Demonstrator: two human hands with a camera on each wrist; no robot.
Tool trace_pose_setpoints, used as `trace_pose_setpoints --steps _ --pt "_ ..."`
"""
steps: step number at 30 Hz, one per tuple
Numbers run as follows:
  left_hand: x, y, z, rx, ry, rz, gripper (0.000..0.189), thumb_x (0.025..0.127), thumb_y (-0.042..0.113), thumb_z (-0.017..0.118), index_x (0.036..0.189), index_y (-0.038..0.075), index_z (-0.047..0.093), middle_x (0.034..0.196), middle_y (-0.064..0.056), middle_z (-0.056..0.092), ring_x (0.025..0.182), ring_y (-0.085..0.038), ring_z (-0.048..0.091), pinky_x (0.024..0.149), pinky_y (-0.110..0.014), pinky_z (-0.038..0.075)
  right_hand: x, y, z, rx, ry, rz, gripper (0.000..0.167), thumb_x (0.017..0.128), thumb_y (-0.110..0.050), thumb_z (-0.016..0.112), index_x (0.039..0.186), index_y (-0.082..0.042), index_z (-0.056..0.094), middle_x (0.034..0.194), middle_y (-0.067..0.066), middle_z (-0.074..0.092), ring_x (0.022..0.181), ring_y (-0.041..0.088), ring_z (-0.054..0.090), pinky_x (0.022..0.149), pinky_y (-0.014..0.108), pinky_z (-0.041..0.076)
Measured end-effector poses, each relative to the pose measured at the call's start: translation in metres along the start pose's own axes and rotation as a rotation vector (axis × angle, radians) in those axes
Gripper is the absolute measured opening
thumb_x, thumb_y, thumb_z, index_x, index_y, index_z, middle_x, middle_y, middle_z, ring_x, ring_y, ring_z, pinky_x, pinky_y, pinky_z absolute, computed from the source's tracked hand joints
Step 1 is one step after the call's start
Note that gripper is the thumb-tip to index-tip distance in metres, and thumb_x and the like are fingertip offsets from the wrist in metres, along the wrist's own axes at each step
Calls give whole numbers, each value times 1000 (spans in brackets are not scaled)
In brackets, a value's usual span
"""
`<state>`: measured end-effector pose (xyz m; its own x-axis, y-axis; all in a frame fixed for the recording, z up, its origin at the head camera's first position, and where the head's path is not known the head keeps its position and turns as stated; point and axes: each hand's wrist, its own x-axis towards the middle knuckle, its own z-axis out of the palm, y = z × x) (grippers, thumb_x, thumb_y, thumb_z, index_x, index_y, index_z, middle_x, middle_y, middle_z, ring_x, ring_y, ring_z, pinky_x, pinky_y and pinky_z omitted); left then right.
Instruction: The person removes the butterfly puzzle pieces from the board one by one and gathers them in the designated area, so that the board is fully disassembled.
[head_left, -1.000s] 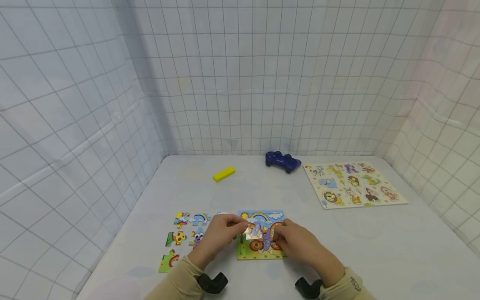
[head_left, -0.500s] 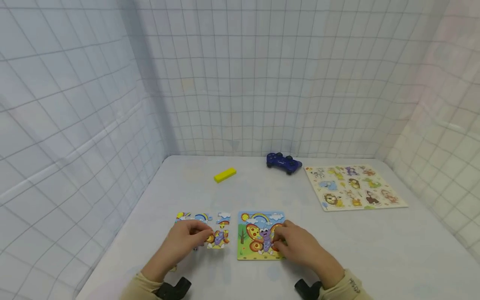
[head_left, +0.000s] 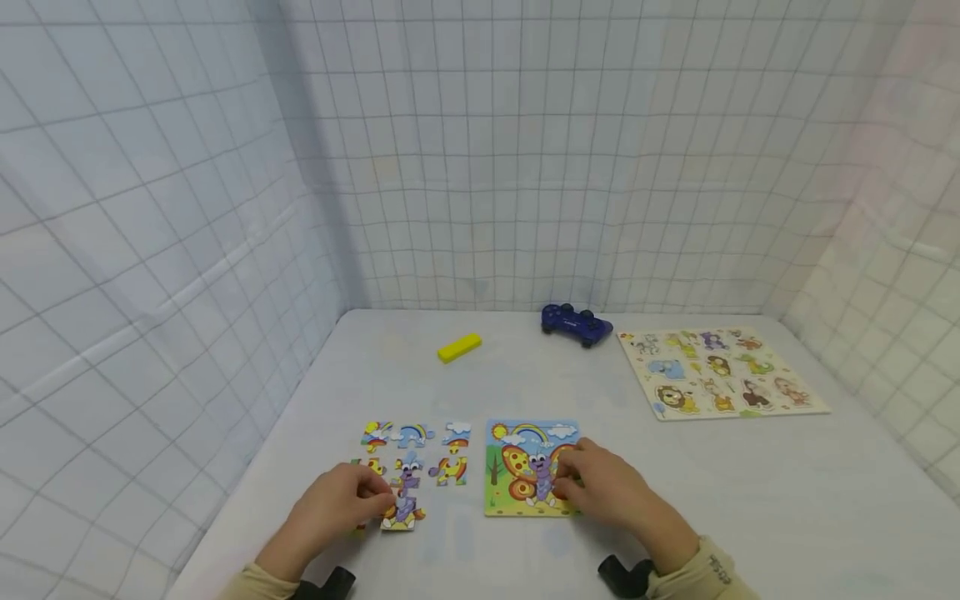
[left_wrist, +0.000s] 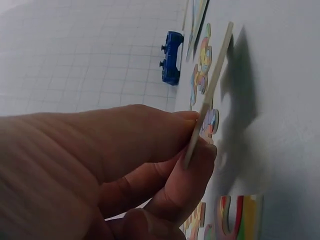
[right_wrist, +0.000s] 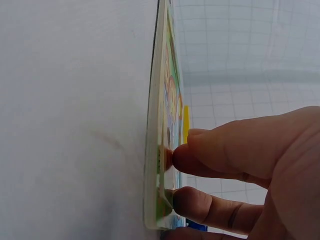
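Observation:
My left hand [head_left: 330, 504] pinches a flat jigsaw piece [head_left: 402, 510] showing a purple butterfly body, between thumb and fingers. In the left wrist view the piece [left_wrist: 219, 65] is edge-on and tilted, close over the white surface with its shadow beside it. Around it lie loose pieces, among them a yellow wing piece [head_left: 450, 472] and a rainbow piece [head_left: 411, 435]; the left hand covers some. A square butterfly picture board [head_left: 497, 500] lies right of them. My right hand [head_left: 607, 483] rests its loosely bent fingertips on the board's right side, nothing visible between them.
A yellow block [head_left: 460, 347] and a blue game controller [head_left: 576, 325] lie farther back on the white table. At the right is a wooden animal puzzle board [head_left: 720, 383]. Grid-patterned white cloth walls [head_left: 480, 208] stand at the back and both sides.
My left hand has carried the jigsaw piece leftward and toward me, from over the picture board to the near side of the loose pieces. The right hand stays at the board.

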<state>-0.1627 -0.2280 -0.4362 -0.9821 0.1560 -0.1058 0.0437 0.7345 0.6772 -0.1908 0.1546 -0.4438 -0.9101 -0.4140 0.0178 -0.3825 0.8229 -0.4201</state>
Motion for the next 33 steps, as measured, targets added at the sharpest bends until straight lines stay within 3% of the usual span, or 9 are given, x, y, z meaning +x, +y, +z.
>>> trace_pose_setpoints --steps 4,13,20,33 --pt "2 1 1 47 -5 -25 12 88 26 81 92 15 76 77 7 68 61 -13 60 56 -30 46 0 1 1 -6 3 -9 15 96 -29 73 86 -28 62 91 -10 53 75 8 48 66 29 43" --pt "3 2 8 224 72 -48 10 88 29 81 87 25 72 77 12 63 69 -9 53 61 -32 43 0 -1 -1 -7 1 -8 15 96 -29 73 86 -28 62 90 -10 52 74 9 47 65 28 41" --pt "-1 7 15 274 109 -22 13 90 27 79 86 29 67 70 16 58 64 -8 50 58 -31 40 -2 -2 -2 -1 8 -6 16 96 -27 73 85 -28 62 90 -10 52 74 9 47 65 28 41" --pt "-2 8 16 364 130 6 21 90 32 80 92 27 59 69 17 57 59 -9 48 52 -31 38 -1 -2 0 -2 4 -9 15 94 -22 75 86 -27 64 91 -9 53 76 9 48 67 30 43"
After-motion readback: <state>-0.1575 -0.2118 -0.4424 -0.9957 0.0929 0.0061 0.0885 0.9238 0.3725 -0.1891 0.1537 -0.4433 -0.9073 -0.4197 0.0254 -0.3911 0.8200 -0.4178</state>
